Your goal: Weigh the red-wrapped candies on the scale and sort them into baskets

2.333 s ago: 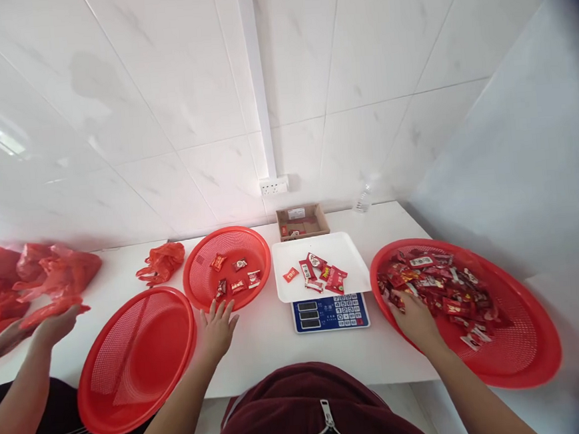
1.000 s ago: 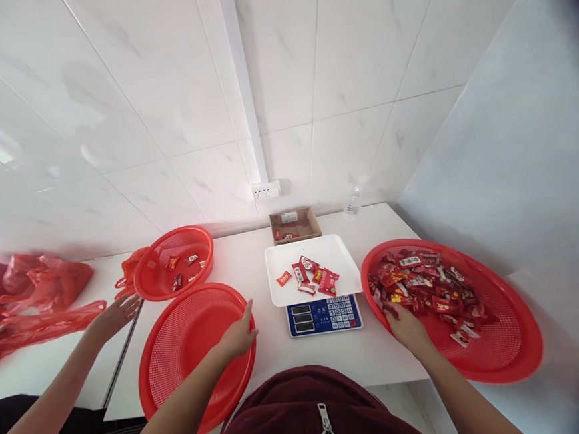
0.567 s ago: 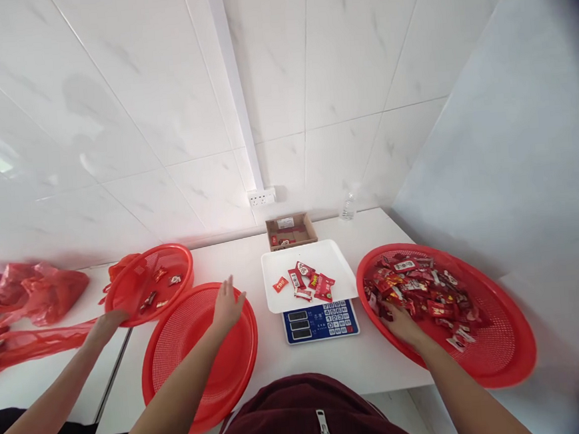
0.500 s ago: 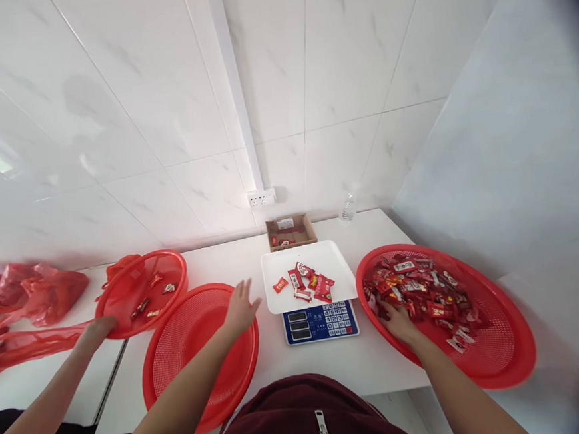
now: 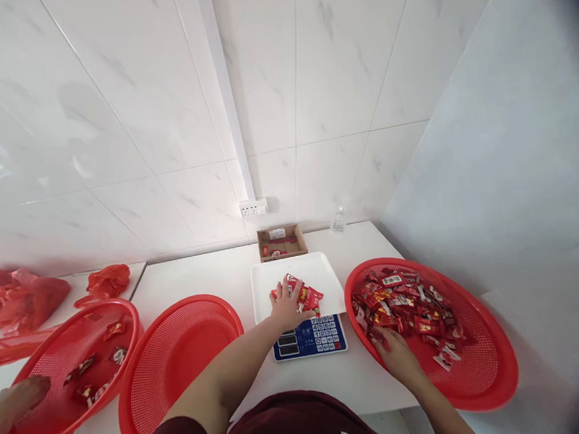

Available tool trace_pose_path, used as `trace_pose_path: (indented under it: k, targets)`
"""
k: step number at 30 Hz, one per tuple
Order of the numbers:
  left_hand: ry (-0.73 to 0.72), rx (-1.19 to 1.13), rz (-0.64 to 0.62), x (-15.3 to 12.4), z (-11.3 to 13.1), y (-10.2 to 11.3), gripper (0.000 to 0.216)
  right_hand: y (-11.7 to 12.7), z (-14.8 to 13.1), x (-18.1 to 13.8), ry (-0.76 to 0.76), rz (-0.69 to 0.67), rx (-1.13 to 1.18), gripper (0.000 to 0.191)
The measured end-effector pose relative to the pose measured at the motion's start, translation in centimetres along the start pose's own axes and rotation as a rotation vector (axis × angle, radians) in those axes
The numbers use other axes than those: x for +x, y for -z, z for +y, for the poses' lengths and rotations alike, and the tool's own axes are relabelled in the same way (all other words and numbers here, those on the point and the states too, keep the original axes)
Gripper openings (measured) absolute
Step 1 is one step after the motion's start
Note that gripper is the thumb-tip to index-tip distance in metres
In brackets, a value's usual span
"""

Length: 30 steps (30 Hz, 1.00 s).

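My left hand reaches onto the white tray of a blue-faced scale. Its fingers are spread flat over a small heap of red wrapped candies. My right hand lies inside the large red basket on the right, at the near edge of its pile of red candies. Its fingertips are buried among the wrappers, so the grip is unclear. An empty red basket sits left of the scale.
Another person's hand holds a smaller red basket with a few candies at the far left. Red plastic bags lie behind it. A cardboard box, a water bottle and a wall socket are at the back.
My left hand left the empty basket and moved right onto the scale tray's candies. The other person pulled the smaller basket left and nearer. My right hand stayed in the right basket.
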<state>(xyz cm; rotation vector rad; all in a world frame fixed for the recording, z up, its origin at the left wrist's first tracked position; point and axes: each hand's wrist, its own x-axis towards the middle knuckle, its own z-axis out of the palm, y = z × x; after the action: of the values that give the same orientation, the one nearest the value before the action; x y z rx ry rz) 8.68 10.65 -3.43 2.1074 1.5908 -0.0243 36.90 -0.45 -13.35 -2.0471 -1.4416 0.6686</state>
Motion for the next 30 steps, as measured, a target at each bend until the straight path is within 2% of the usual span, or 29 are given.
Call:
trace_pose_path:
  k: [6, 12, 18, 22, 24, 26, 28, 30]
  targets:
    - [-0.015, 0.154, -0.002, 2.3, 2.0, -0.9, 0.086, -0.1, -0.5, -0.7, -0.027, -0.010, 0.029, 0.047]
    - [-0.082, 0.106, 0.186, 3.4, 1.6, -0.8, 0.065, 0.2, -1.2, -0.8, -0.034, -0.052, 0.079, 0.046]
    - [-0.051, -0.028, 0.234, 5.4, 0.9, 0.6, 0.046, 0.6, -1.8, -0.7, -0.101, -0.080, 0.164, 0.043]
    - [-0.029, -0.116, 0.289, 6.5, 0.7, 2.6, 0.043, 1.1, -2.4, -0.6, -0.124, -0.114, 0.166, 0.042]
    - [-0.029, -0.156, 0.326, 5.8, 0.2, 3.9, 0.043, 1.2, -2.5, -0.6, -0.142, -0.130, 0.151, 0.041]
    - [-0.045, -0.187, 0.352, 3.9, -0.8, 5.2, 0.043, 1.3, -2.5, -0.6, -0.145, -0.152, 0.138, 0.040]
    - [-0.062, -0.205, 0.362, 1.0, -2.7, 6.2, 0.042, 1.5, -2.5, -0.8, -0.147, -0.164, 0.127, 0.040]
    - [-0.060, -0.214, 0.375, -2.5, -5.3, 6.7, 0.043, 1.9, -2.9, -1.2, -0.129, -0.110, 0.116, 0.040]
